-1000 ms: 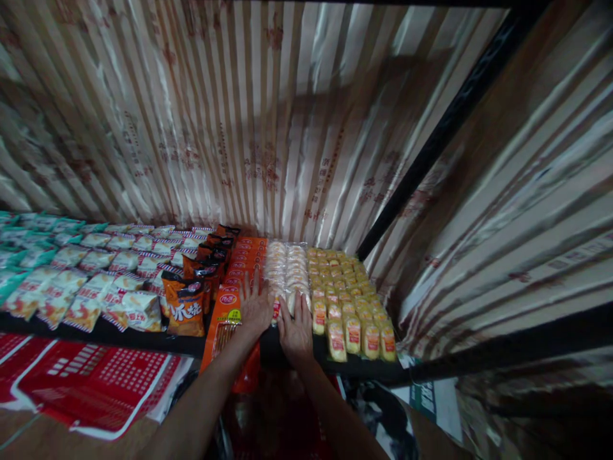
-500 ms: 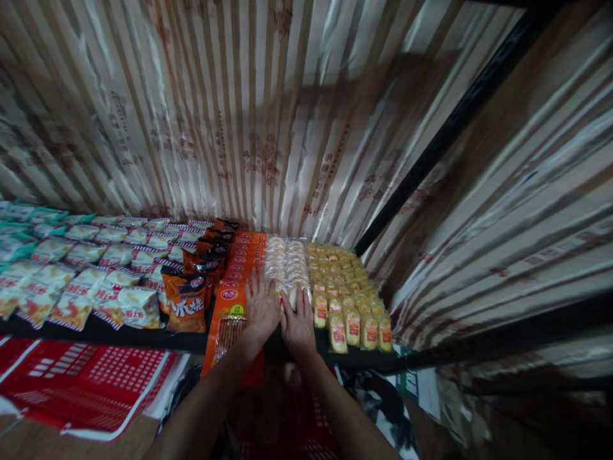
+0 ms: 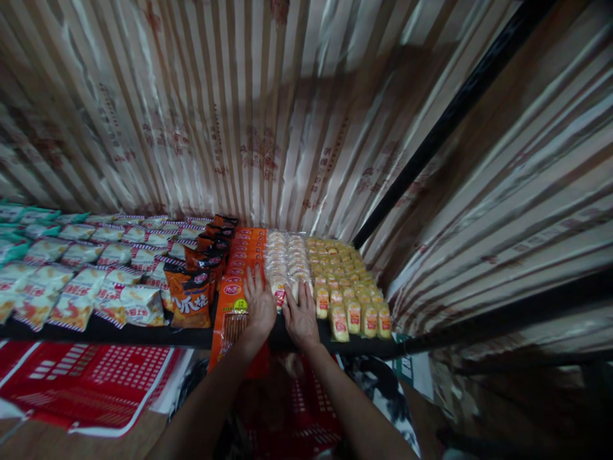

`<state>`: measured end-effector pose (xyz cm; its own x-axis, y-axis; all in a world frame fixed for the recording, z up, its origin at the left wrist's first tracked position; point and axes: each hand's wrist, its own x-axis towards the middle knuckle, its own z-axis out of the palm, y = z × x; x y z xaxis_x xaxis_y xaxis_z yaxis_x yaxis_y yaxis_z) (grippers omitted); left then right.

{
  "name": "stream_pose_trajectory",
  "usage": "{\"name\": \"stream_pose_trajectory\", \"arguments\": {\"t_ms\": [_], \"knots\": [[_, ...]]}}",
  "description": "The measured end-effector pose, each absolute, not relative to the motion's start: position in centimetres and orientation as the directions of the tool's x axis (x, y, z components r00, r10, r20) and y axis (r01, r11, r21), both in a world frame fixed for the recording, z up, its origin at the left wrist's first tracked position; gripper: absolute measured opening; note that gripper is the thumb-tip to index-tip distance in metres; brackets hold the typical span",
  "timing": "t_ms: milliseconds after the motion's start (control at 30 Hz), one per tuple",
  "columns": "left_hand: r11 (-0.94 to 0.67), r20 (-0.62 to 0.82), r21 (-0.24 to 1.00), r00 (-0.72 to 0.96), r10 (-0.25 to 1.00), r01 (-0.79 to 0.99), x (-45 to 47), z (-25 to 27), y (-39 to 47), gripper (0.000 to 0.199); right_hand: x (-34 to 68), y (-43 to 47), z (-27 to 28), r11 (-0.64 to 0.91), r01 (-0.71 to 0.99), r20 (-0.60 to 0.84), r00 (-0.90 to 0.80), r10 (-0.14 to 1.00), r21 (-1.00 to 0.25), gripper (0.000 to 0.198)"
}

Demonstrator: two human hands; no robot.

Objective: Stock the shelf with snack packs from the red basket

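My left hand lies flat with its fingers stretched out, over the right edge of the orange snack packets and beside the white wrapped pastries. Palm down, my right hand rests its fingertips on the front of those white pastries. Both hands are open and grip nothing. Between them shows a white packet with a red label. To the right of my right hand stand rows of yellow wrapped cakes. The parts of the packets beneath my palms are hidden.
Orange-and-black snack bags and rows of white snack bags fill the dark shelf's left side. Below hangs or stands a red basket. A black post slants upward on the right, before pleated sheeting.
My hands have moved slightly apart, and the white packet's red label shows more between them. The camera view has shifted a little. Both hands stay open.
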<state>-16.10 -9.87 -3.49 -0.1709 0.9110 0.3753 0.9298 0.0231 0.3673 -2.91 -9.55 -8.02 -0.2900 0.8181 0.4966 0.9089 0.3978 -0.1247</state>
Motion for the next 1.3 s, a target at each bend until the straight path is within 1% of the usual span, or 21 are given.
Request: {"name": "stream_pose_trajectory", "arguments": {"t_ms": [167, 267, 400, 533, 633, 767, 900, 1033, 1133, 1300], "knots": [[-0.027, 0.399, 0.386, -0.141, 0.906, 0.922, -16.1, -4.1, -9.8, 0.048, -2.9, -9.6, -7.9, 0.400, 0.906, 0.501, -0.285, 0.817, -0.136, 0.050], [-0.019, 0.406, 0.426, -0.172, 0.897, 0.905, -16.3, -3.9, -9.7, 0.046, -2.9, -9.7, -7.7, 0.404, 0.905, 0.496, -0.291, 0.818, -0.134, 0.048], [0.025, 0.351, 0.501, -0.229, 0.908, 0.865, -16.5, -3.3, -8.9, 0.048, -3.0, -9.8, -7.3, 0.398, 0.907, 0.491, -0.288, 0.823, -0.135, 0.049], [0.049, 0.278, 0.516, -0.222, 0.935, 0.855, -16.3, -3.3, -8.0, 0.051, -3.0, -9.8, -7.2, 0.401, 0.907, 0.499, -0.288, 0.817, -0.133, 0.051], [0.072, 0.284, 0.519, -0.251, 0.925, 0.852, -16.0, -3.3, -8.1, 0.051, -3.0, -9.8, -7.3, 0.411, 0.901, 0.512, -0.292, 0.808, -0.135, 0.052], [0.063, 0.360, 0.480, -0.262, 0.895, 0.875, -15.5, -2.8, -9.4, 0.054, -3.0, -9.7, -7.7, 0.412, 0.899, 0.521, -0.283, 0.805, -0.148, 0.052], [0.000, 0.428, 0.414, -0.194, 0.883, 0.910, -14.0, -2.4, -11.4, 0.056, -2.9, -9.5, -8.3, 0.391, 0.904, 0.514, -0.257, 0.818, -0.171, 0.052], [0.011, 0.386, 0.367, -0.163, 0.908, 0.930, -12.1, -3.8, -13.0, 0.039, -2.8, -9.5, -8.4, 0.389, 0.901, 0.473, -0.264, 0.841, -0.190, 0.053], [0.016, 0.332, 0.350, -0.140, 0.933, 0.937, -11.3, -5.3, -13.6, 0.036, -2.8, -9.5, -8.2, 0.383, 0.899, 0.463, -0.252, 0.850, -0.214, 0.055], [-0.067, 0.298, 0.271, -0.017, 0.954, 0.960, -11.2, -6.4, -13.5, 0.036, -2.8, -9.6, -8.0, 0.378, 0.890, 0.466, -0.230, 0.854, -0.255, 0.056]]}}
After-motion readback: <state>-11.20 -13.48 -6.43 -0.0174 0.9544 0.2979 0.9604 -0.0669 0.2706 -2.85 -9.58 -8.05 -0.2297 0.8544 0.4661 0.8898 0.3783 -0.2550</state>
